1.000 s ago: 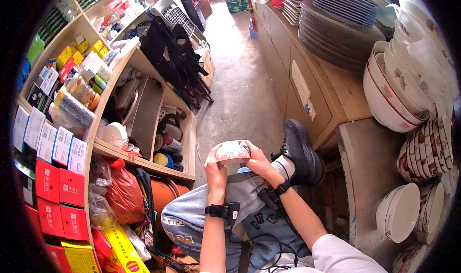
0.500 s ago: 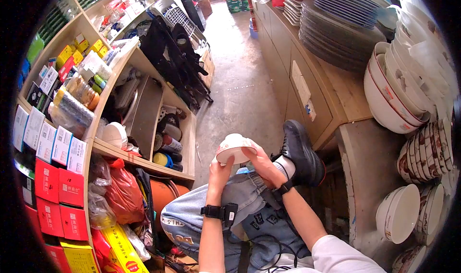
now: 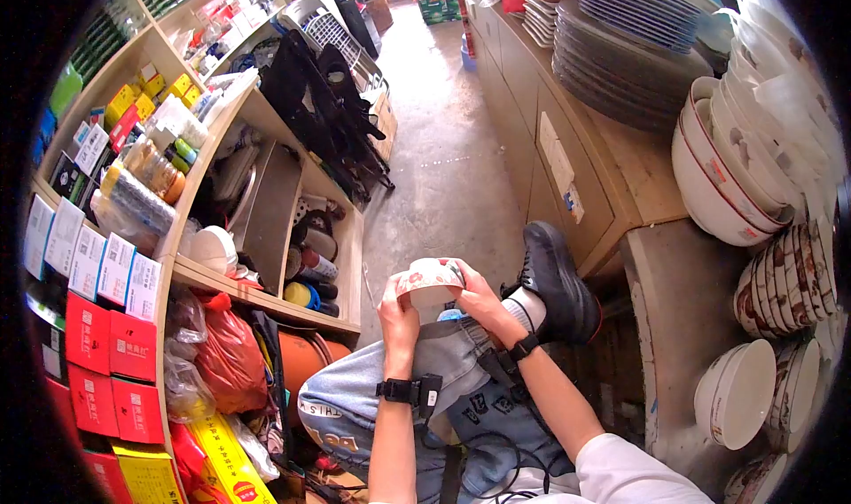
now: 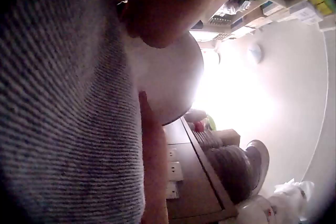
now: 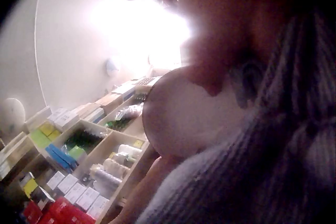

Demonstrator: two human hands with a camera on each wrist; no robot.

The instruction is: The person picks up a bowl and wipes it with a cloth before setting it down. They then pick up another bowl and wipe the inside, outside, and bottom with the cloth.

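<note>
Bowl: small white bowl with red pattern, held above the person's knee, tilted on its side.
Left hand: left hand curls its fingers around the bowl's left rim.
Right hand: right hand grips the right rim.
Left side: shelf of goods.

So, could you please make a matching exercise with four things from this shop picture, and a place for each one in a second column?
Things:
1. small white ceramic bowl with red flowers
2. black leather shoe
3. stack of grey round plates
4. red cardboard boxes

Places:
a. on the wooden counter top
b. low on the wooden shelf
c. between the left hand and the right hand
d. beside the counter, above the floor

Pairs: 1-c, 2-d, 3-a, 4-b
</note>
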